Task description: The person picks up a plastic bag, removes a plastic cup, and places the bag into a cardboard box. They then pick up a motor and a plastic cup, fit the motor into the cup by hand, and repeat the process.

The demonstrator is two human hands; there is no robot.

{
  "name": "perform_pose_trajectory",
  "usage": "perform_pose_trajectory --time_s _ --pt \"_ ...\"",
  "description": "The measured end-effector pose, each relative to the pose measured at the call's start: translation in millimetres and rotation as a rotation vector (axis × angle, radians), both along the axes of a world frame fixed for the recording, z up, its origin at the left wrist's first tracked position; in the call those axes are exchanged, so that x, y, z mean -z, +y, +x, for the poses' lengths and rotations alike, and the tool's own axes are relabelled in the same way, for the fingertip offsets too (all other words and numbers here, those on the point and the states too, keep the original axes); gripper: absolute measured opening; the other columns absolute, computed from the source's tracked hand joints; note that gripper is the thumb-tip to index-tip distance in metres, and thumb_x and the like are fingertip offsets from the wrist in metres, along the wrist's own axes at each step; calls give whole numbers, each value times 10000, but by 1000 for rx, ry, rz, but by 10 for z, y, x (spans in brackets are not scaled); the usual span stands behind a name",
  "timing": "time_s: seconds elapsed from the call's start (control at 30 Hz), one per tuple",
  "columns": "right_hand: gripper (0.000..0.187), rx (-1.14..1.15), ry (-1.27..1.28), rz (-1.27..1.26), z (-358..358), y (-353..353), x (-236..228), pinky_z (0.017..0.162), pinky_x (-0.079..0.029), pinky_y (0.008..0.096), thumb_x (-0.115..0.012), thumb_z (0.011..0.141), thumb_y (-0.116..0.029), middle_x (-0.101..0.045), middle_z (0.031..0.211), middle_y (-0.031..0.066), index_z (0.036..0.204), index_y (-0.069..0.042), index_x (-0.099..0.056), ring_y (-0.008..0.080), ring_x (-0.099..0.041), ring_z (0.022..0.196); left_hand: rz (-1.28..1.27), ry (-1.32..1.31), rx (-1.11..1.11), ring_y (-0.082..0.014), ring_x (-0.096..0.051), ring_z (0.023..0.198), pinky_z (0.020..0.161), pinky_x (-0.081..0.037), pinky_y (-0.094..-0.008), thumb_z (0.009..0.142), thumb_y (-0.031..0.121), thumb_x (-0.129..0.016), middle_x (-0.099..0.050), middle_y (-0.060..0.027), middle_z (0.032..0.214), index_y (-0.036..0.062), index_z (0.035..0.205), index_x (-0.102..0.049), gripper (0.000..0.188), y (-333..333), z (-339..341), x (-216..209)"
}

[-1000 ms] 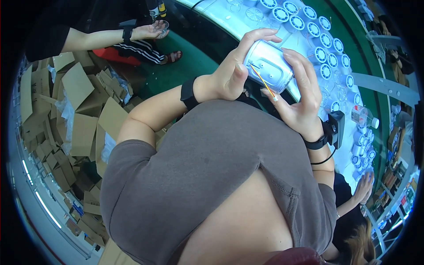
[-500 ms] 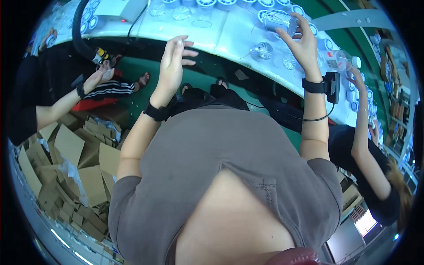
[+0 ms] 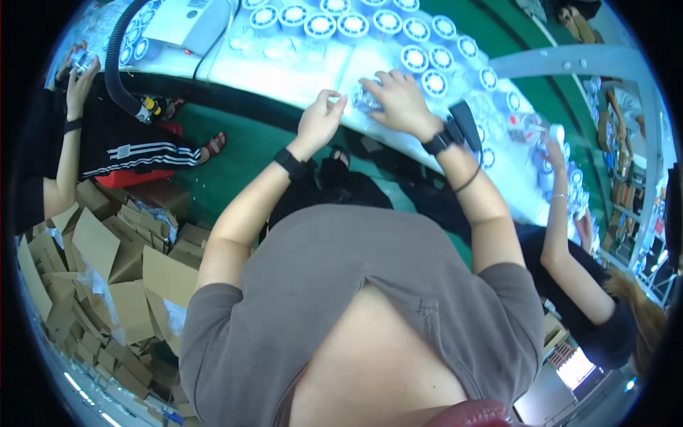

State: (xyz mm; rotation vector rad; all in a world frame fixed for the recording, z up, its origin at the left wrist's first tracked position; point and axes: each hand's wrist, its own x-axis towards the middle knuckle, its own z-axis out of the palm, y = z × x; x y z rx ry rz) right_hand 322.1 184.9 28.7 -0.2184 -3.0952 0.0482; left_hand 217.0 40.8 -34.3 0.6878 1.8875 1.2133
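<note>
My right hand (image 3: 402, 103) is over the near edge of the white table, its fingers curved round a clear plastic cylindrical container (image 3: 366, 98). Part of the container is hidden behind the fingers. My left hand (image 3: 320, 122) hovers just to the left, in front of the table edge, open with the thumb apart from the fingers and nothing in it. Beyond both hands, white round-topped cylinders (image 3: 352, 25) with slotted rings stand in rows. Several clear plastic pieces (image 3: 279, 48) lie on the table before them.
A grey-white machine (image 3: 186, 25) stands at the table's far left beside a black hose (image 3: 117, 67). Co-workers sit on both sides; the right one's hand (image 3: 556, 155) is by a clear jar (image 3: 528, 128). Cardboard boxes (image 3: 128, 249) pile up at lower left.
My right hand has come left and nearer with the clear container. My left hand has shifted right toward it. The left co-worker's hand has moved up, away from the hose end.
</note>
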Motion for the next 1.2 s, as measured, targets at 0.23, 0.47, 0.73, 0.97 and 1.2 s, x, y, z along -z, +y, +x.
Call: perform_pose_trajectory --time_s 0.23,0.47,0.73,0.97,1.2 --pt "273 468 490 -439 473 494 -338 712 -428 298 -578 737 -144 -587 860 116 989 -45 -536 214 -560 804 239 760 111 -221 -542 758 597 -434 -317 748 329 -531 -546 -127 832 41 947 -496 353 555 -48 -441" --pt "223 619 737 -529 887 395 -529 677 -424 245 -532 775 -93 -594 814 79 981 -8 -528 123 -551 749 -60 1121 505 -281 -503 872 671 -435 -394 625 486 -602 -526 -139 922 71 990 -510 560 1562 -2 -362" --pt "241 706 770 -607 1125 311 -478 671 -414 234 -520 778 -87 -597 812 82 1007 -10 -513 126 -550 751 -134 1076 765 -295 -507 911 715 -437 -394 633 464 -597 -515 -152 964 116 1074 -472 575 1720 -60 -303" --pt "246 706 810 -647 1021 297 -507 666 -419 237 -510 784 -89 -594 813 90 1013 2 -503 130 -548 745 -131 1127 871 -284 -542 842 668 -453 -359 675 416 -566 -532 -153 910 70 1104 -417 571 1702 -44 -487" --pt "227 638 900 -686 917 294 -572 648 -436 234 -483 801 -75 -584 804 103 1002 30 -492 131 -545 736 -176 897 475 -258 -576 749 626 -459 -345 666 409 -572 -568 -148 778 22 978 -459 510 1248 -266 -803"
